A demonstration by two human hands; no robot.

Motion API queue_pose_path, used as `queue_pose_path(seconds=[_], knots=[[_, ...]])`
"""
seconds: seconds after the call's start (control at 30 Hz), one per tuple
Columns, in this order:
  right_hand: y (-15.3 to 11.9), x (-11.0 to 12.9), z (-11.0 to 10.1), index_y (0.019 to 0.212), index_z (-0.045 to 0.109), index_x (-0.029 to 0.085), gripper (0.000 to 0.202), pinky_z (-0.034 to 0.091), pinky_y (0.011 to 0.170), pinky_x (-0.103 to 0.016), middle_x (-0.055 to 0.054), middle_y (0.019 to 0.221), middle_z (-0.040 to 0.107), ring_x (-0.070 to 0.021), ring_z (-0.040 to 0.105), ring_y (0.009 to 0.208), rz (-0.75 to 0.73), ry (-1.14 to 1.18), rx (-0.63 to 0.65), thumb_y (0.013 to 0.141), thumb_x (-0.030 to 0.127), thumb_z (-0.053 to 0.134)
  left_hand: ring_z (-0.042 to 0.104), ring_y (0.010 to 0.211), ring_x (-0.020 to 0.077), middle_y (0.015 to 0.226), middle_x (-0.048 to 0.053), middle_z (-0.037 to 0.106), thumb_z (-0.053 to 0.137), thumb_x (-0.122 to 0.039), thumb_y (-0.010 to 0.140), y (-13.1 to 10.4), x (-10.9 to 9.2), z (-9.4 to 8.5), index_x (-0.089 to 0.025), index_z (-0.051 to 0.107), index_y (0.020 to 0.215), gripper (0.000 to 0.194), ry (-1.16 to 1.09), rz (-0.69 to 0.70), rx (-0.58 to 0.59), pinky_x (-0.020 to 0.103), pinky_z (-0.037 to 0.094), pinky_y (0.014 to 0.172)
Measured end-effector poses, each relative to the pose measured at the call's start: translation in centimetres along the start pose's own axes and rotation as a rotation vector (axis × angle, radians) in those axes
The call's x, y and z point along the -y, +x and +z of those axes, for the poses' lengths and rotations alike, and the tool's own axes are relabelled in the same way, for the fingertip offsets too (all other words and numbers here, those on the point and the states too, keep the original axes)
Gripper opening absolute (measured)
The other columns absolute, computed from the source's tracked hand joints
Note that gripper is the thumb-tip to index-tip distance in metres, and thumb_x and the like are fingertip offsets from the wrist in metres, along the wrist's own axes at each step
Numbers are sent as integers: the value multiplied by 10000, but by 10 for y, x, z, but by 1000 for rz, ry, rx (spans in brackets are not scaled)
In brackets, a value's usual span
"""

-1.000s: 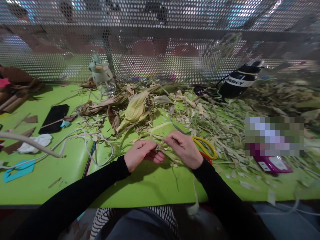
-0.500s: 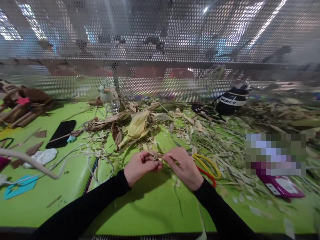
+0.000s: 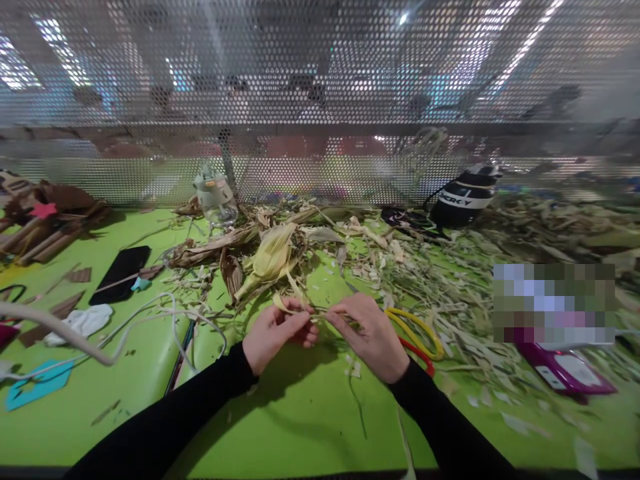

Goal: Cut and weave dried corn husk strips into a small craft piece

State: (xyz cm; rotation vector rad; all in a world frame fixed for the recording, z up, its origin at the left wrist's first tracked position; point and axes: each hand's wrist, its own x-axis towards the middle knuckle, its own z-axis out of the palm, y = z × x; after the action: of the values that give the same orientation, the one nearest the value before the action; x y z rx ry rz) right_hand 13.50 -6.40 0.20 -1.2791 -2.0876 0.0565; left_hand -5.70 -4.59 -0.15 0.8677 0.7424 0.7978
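Note:
My left hand (image 3: 280,331) pinches a thin, pale strip of husk (image 3: 320,311) between thumb and fingers, and a looser ribbon of it curls up above the knuckles. From the other side, my right hand (image 3: 367,333) has its fingertips closed on the same strip, a small gap from the left fingertips. Just beyond the hands lies a yellowish corn husk bundle (image 3: 271,257) with its narrow end toward the lower left. Scissors with yellow and red handles (image 3: 417,333) rest beside my right hand, partly hidden by it.
Husk scraps (image 3: 425,280) cover the back and right of the green table (image 3: 300,427). A clear bottle (image 3: 217,197), a black bottle (image 3: 463,200) and a perforated screen (image 3: 300,160) stand behind. Left are a black phone (image 3: 121,273), cables (image 3: 55,327) and cardboard pieces (image 3: 55,220); right, a magenta object (image 3: 565,370).
The hands have shifted slightly, and the fingertips now show more of the strip between them. A pale ribbon now sticks up higher above my left hand. The camera view has moved a little.

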Motion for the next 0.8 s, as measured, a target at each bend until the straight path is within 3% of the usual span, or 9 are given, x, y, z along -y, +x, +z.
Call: queue_pose_path(seconds=[0.07,0.13,0.2,0.33,0.43,0.53,0.8], knots=[[-2,2,3,884,608,207,140,412,791,-380,-66,897,657,-220,571,860,-16,-91,-125,857,340,571,636,577,92,717,31,694,707,-361,718,2,1,-2,-141,551,866,308,-43,-32,-21,204,531,589],[-3,6,6,858,611,208,146,411,798,-395,-70,909,660,-229,572,876,-46,-114,-184,844,351,586,636,562,74,798,46,706,713,-332,719,4,2,-3,-144,548,893,305,-100,-57,-50,168,520,540],[-5,11,10,837,604,204,154,433,748,-361,-50,846,663,-199,579,805,-35,-3,-80,869,345,551,611,504,47,851,49,705,716,-313,717,6,3,-5,-146,548,908,304,-147,-54,-83,119,463,435],[-4,19,21,1018,572,198,227,466,765,-338,-63,988,648,-188,579,895,131,301,204,911,371,471,482,346,-6,826,22,694,697,-332,731,7,6,-5,-148,562,913,292,-165,16,-73,90,295,281],[-3,23,23,820,573,191,271,451,647,-290,-34,817,610,-162,549,744,222,385,267,914,408,442,470,343,-10,858,33,699,688,-364,728,8,10,-4,-146,580,929,316,-121,43,-50,100,292,281],[-3,25,19,679,519,184,350,354,507,-238,16,631,496,-114,440,559,260,457,342,923,412,415,529,403,10,923,45,702,682,-378,722,9,12,-3,-147,599,937,326,-23,50,-64,106,299,293],[-5,29,16,649,522,169,348,338,547,-235,22,616,491,-99,428,578,230,608,371,892,414,477,485,383,6,877,26,711,648,-420,738,11,11,-1,-148,623,889,311,117,97,-80,123,261,308]])
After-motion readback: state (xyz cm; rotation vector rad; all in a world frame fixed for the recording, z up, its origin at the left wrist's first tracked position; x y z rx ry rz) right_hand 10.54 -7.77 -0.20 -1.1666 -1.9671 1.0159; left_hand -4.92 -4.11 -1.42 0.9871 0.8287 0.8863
